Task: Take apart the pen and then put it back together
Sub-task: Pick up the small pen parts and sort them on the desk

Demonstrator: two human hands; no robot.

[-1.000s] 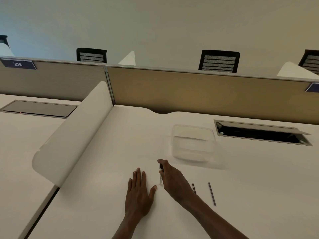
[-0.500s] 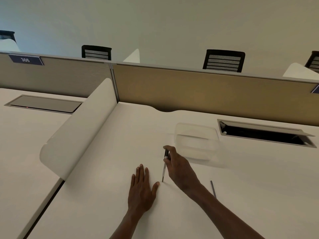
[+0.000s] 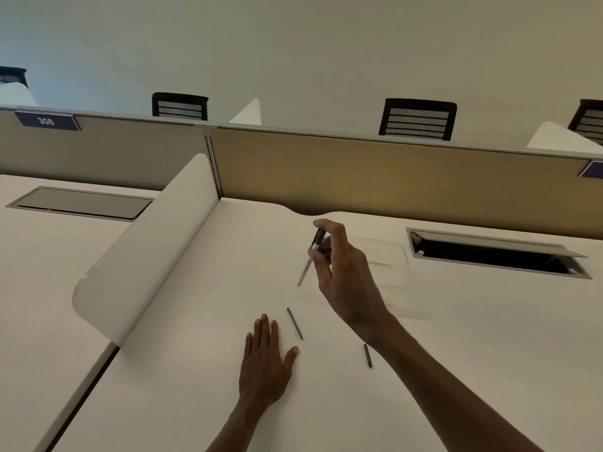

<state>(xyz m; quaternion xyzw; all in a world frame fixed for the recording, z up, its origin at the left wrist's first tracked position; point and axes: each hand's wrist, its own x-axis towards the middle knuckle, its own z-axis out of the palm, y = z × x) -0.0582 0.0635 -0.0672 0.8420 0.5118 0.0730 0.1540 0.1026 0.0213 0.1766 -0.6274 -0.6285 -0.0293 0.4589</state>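
Right hand [image 3: 346,275] pinches the pen body [image 3: 311,256] above the desk [image 3: 456,337]; left hand [image 3: 266,360] lies flat, empty – two loose rods [image 3: 295,323] nearby could roll off if nudged.

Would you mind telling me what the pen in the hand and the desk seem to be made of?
Pen: likely plastic, a pale barrel with a glossy black upper end, held in the right hand. Desk: probably laminate, smooth matte off-white with no visible grain.

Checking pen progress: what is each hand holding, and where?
Right hand pinches the pen near its dark upper end; left hand lies flat, holding nothing.
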